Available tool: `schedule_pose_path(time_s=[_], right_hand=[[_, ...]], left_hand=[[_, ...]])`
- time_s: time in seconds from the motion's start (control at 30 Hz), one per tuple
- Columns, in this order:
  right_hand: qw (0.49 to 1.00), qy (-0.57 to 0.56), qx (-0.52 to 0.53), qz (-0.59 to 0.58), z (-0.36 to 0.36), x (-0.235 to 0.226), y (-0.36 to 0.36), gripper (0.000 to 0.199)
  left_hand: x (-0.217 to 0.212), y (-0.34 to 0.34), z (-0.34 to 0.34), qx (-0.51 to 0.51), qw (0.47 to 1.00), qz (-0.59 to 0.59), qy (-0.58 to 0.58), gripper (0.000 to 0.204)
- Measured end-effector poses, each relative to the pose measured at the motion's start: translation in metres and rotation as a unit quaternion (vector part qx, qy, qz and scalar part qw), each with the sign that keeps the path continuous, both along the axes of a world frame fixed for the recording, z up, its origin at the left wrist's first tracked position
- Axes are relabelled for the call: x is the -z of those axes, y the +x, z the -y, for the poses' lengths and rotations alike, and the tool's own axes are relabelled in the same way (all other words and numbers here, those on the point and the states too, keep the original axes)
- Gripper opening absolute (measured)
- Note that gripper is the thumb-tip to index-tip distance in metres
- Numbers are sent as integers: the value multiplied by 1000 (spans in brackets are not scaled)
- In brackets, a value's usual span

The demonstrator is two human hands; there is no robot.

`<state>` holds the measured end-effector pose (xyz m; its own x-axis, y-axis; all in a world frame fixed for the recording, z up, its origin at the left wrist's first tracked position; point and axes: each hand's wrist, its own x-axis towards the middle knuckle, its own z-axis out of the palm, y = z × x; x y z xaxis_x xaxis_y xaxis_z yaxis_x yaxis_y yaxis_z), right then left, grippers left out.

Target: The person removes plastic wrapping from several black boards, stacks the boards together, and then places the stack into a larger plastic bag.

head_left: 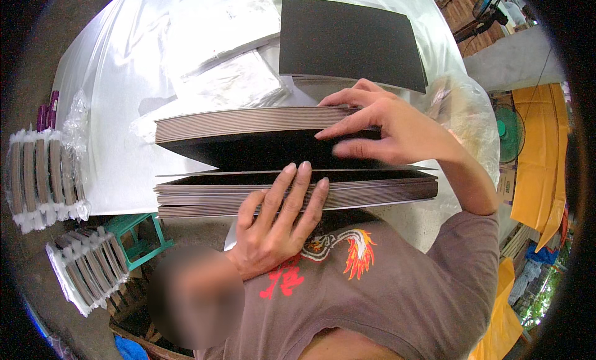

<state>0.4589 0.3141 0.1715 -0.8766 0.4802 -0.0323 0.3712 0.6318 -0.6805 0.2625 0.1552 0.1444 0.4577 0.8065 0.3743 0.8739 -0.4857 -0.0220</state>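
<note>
Two thick bundles of black boards with grey-brown edges stand before me with a dark gap between them. My right hand [388, 127] is at the right part of the far bundle [242, 123], its fingers over the upper edge and its thumb on the black face toward me. Across the edges of the near bundle [372, 192] lies my left hand [273, 217], fingers stretched out and slightly apart, tips at the gap. The left thumb is hard to make out. Behind the far bundle lies a flat black board stack [351, 43].
Clear plastic sheeting covers the table [118, 155]. White plastic-wrapped packs [223, 31] lie at the back. Wrapped bundles [43, 177] stand at the left edge, more [90, 267] by a green stool [139, 239]. Crumpled plastic [462, 105] lies right; beyond are a green fan [510, 133] and yellow sheets [540, 155].
</note>
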Motion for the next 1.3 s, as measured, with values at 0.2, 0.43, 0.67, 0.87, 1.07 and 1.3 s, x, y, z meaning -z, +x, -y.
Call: schedule_pose_path(time_s=[0.2, 0.43, 0.67, 0.87, 1.07, 1.3], right_hand=[[1000, 11, -8, -7, -2, 2, 1, 36], [1000, -4, 15, -9, 1, 5, 0, 28], [1000, -5, 4, 0, 4, 0, 0, 44], [999, -5, -1, 38, 0, -3, -1, 55], [1000, 3, 0, 17, -2, 1, 0, 58], [1000, 3, -5, 22, -5, -2, -2, 57]], left_hand=[[-7, -2, -5, 18, 999, 27, -42, 35], [-1, -1, 3, 7, 1000, -4, 13, 35], [1, 1, 2, 0, 1000, -15, 10, 31], [2, -1, 6, 15, 1000, -16, 2, 31], [5, -4, 7, 34, 999, -4, -2, 33], [1, -6, 12, 44, 999, -12, -1, 33]])
